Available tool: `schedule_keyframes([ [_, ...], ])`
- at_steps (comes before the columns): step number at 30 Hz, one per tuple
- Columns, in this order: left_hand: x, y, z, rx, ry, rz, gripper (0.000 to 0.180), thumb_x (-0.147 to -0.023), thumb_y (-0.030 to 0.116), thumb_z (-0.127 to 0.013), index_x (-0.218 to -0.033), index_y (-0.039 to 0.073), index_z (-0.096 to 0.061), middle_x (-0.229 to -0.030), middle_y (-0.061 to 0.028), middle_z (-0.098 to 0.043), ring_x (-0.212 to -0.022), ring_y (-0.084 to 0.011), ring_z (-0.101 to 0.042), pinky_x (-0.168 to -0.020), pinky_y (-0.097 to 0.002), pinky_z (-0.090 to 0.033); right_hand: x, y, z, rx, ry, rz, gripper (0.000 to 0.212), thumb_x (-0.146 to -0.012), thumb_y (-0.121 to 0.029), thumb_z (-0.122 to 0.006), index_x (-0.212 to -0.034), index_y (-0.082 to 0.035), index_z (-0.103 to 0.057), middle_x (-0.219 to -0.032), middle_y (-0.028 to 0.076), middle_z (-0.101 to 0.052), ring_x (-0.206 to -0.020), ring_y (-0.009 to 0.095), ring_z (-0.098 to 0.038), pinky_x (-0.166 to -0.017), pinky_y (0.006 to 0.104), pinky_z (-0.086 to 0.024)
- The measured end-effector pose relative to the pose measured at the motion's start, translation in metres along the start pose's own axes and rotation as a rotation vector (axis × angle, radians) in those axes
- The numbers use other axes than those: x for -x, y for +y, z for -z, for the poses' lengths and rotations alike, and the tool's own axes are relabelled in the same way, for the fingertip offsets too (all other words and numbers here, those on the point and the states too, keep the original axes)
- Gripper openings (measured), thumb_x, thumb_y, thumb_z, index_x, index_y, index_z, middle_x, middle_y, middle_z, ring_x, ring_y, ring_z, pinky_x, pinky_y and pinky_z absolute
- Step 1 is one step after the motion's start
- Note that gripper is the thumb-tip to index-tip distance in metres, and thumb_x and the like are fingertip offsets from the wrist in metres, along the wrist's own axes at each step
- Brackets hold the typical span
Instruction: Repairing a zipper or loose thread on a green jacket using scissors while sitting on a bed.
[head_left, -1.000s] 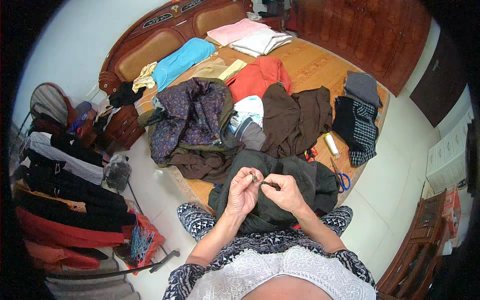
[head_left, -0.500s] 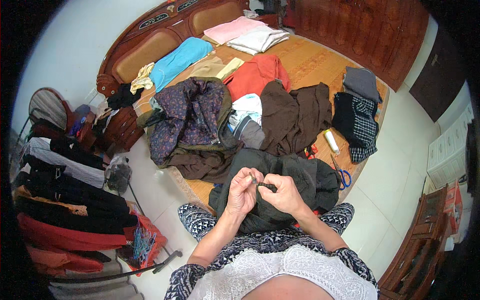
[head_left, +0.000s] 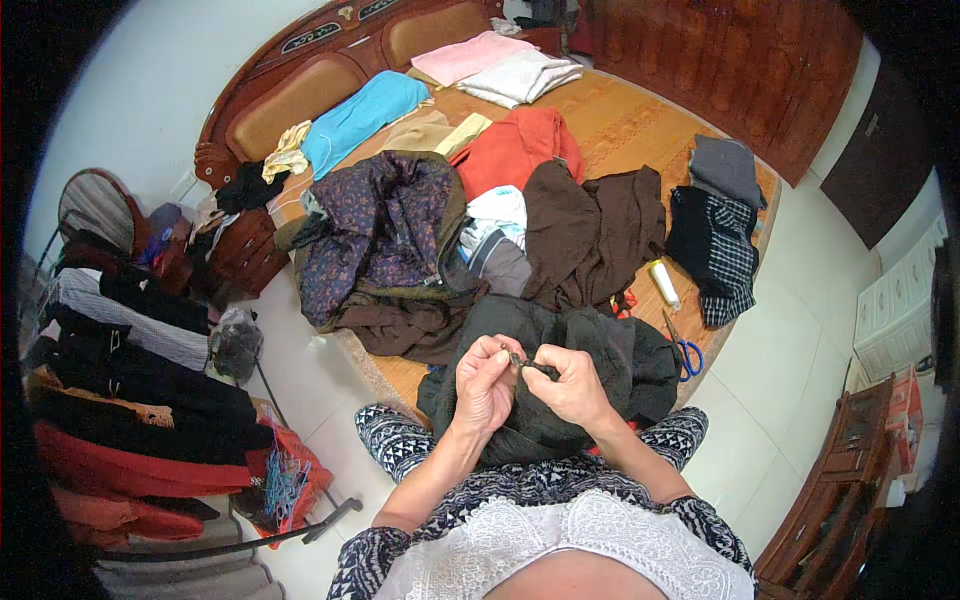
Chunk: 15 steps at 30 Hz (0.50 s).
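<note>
Over my lap and the bed's edge lies a dark garment (head_left: pixel 635 370), bunched up. Above it, my left hand (head_left: pixel 484 388) pinches one end of a thin dark strip (head_left: pixel 519 361). My right hand (head_left: pixel 570 388) is closed on the strip's other end, close beside the left. Whether the strip is a cord or a bit of the garment is too small to tell. To the right of the garment, scissors with blue handles (head_left: pixel 690 360) rest on the bed. A white tube (head_left: pixel 663 285) lies just beyond them.
Clothes cover much of the bed: a patterned dark jacket (head_left: pixel 385 220), brown trousers (head_left: pixel 590 230), a red garment (head_left: pixel 520 145), a checked shirt (head_left: pixel 725 260). At left stands a rack of hanging clothes (head_left: pixel 150 390); white drawers (head_left: pixel 895 300) are at right.
Both hands stay in almost the same place. The fingers have shifted slightly on the dark strip, and a little more of it shows between them.
</note>
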<state>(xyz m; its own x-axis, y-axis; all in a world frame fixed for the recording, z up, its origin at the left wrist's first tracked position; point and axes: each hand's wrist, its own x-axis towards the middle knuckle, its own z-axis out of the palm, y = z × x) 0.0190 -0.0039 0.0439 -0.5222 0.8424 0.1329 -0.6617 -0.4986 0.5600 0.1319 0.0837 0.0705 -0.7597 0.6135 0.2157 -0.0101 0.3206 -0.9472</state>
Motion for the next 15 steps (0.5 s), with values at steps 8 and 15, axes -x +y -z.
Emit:
schedule_keyframes([
  [8,0.004,-0.001,-0.0051,-0.191,0.05,-0.104,0.008,-0.086,0.002,-0.059,-0.082,0.004,-0.052,-0.091,-0.0095,-0.056,-0.076,-0.0115,-0.052,-0.071,-0.0244,-0.043,0.001,-0.0024,-0.0002,0.019,0.029,0.004,0.021,-0.079,-0.01,-0.063,-0.064,-0.001,-0.051,-0.054,-0.001,-0.044,-0.054,0.004,-0.041,-0.046,0.0253,-0.034],
  [15,0.0059,-0.0038,-0.0036,-0.274,0.061,-0.182,0.009,-0.085,0.002,-0.06,-0.083,0.004,-0.052,-0.093,-0.0097,-0.057,-0.077,-0.012,-0.052,-0.072,-0.0245,-0.043,0.0019,-0.0039,0.0,0.011,0.033,-0.023,0.021,-0.078,-0.009,-0.063,-0.064,-0.001,-0.051,-0.054,-0.002,-0.045,-0.054,0.003,-0.04,-0.045,0.025,-0.033],
])
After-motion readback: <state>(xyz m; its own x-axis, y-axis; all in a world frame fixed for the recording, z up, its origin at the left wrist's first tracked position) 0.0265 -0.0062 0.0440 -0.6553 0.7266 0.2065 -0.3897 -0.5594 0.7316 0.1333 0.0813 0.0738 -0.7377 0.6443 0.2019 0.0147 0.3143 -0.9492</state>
